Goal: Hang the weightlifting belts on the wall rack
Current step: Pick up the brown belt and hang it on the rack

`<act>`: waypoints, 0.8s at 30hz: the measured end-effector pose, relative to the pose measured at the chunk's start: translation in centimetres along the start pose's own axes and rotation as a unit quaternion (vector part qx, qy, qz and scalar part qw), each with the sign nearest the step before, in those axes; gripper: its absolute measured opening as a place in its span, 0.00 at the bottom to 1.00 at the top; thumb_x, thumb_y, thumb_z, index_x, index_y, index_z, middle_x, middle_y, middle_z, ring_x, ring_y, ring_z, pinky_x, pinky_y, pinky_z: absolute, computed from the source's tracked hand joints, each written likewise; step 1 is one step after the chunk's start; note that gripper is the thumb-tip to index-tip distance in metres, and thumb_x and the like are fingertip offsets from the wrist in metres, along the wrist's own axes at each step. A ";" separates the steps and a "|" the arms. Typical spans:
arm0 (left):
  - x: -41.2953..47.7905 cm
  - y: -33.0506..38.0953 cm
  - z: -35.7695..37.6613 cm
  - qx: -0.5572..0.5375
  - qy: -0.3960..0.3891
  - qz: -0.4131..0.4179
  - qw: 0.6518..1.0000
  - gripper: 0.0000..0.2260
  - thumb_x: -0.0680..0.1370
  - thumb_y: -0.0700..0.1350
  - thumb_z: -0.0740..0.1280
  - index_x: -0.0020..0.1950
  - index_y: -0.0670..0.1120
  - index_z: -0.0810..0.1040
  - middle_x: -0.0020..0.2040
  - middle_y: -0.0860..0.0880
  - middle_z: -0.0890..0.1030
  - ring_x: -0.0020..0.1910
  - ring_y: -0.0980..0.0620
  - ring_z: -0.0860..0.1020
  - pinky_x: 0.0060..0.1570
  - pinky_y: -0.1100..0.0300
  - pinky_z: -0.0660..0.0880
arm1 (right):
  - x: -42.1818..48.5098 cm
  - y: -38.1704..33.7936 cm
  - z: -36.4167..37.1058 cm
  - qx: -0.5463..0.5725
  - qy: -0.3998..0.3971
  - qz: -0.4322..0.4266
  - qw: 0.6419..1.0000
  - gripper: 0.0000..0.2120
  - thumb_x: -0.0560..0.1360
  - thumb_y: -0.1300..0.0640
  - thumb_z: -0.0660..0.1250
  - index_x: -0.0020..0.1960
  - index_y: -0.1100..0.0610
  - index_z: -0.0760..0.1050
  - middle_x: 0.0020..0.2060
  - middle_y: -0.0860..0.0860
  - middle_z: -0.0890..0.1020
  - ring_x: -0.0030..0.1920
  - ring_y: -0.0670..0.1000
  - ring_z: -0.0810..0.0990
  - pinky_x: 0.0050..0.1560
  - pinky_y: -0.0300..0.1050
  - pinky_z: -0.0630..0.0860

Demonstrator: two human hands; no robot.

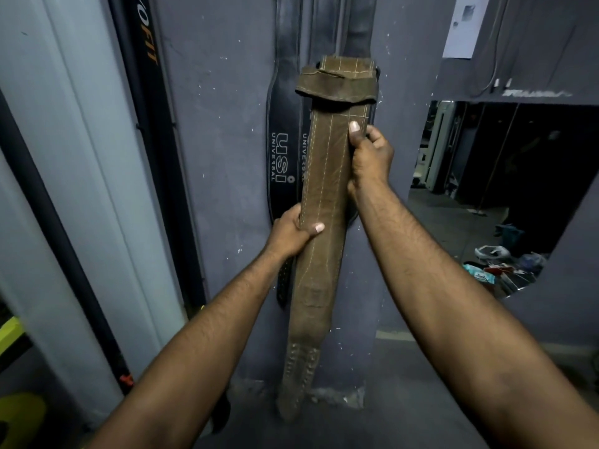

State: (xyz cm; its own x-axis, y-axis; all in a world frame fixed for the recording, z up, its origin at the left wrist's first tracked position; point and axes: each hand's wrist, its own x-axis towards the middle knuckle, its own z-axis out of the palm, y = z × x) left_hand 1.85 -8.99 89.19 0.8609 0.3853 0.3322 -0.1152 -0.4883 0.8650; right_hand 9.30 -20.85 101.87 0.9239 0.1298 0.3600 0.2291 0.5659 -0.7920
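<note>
Grey wall [223, 131] fills most of the view, w/ a pale vertical frame down its left side and a dark opening at the right edge showing clutter on the floor. A black belt [281, 147] printed "USI UNIVERSAL" hangs flat against the wall, top running out of view at the upper edge; can't tell what it hangs from. A 2nd black belt sits right beside it, mostly hidden.

In front of both, the brown belt [324, 189] is held upright, long axis vertical, pale stitching lines down its length. Its top end, w/ a folded strap loop across it, lies over the black belts near the wall's upper middle; the narrow bottom end hangs toward the floor at the wall's base.

Right hand [369, 157] grips the brown belt's right edge high up, just under the loop: thumb flat on the front face, fingers wrapped round behind, closed tight. Left hand [291, 233] grips the left edge lower down, about mid-length: thumb across the front, fingers curled behind, also closed firm. Both forearms reach up from the bottom corners.
</note>
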 end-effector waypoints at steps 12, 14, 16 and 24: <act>-1.6 -3.7 0.5 0.133 -0.035 -0.047 0.989 0.19 0.70 0.49 0.78 0.59 0.46 0.81 0.55 0.47 0.85 0.53 0.48 0.83 0.57 0.52 0.80 | 0.1 -0.7 0.2 0.011 -0.007 0.006 1.000 0.03 0.78 0.61 0.68 0.46 0.58 0.80 0.41 0.55 0.85 0.41 0.51 0.84 0.48 0.53 0.83; -1.7 -4.3 0.8 0.178 -0.001 -0.043 0.983 0.17 0.71 0.49 0.77 0.57 0.44 0.82 0.54 0.45 0.85 0.52 0.46 0.83 0.54 0.55 0.80 | -0.2 -0.4 0.2 0.013 -0.007 0.012 1.000 0.04 0.78 0.62 0.68 0.45 0.58 0.79 0.40 0.55 0.85 0.40 0.51 0.83 0.46 0.51 0.83; -1.8 -4.8 0.8 0.178 -0.003 -0.052 0.983 0.17 0.71 0.49 0.77 0.57 0.45 0.82 0.53 0.46 0.85 0.51 0.46 0.83 0.52 0.57 0.79 | -0.5 0.0 0.2 0.006 -0.008 0.017 1.000 0.05 0.78 0.62 0.68 0.44 0.58 0.79 0.39 0.55 0.85 0.39 0.51 0.83 0.46 0.51 0.82; -3.3 -9.0 1.1 0.218 -0.086 -0.123 0.964 0.15 0.70 0.52 0.78 0.51 0.45 0.82 0.52 0.45 0.86 0.51 0.45 0.83 0.55 0.51 0.80 | -0.8 0.6 0.7 0.001 -0.032 0.036 0.999 0.04 0.78 0.60 0.69 0.44 0.56 0.79 0.38 0.53 0.85 0.38 0.50 0.83 0.47 0.53 0.83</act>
State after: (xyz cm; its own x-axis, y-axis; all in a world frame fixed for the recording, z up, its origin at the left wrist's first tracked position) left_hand 0.60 -6.76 79.91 0.9092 0.4147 0.0367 0.2904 -0.6951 0.6577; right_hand 8.51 -20.07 101.47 0.9164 0.2214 0.3335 0.1629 0.5546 -0.8160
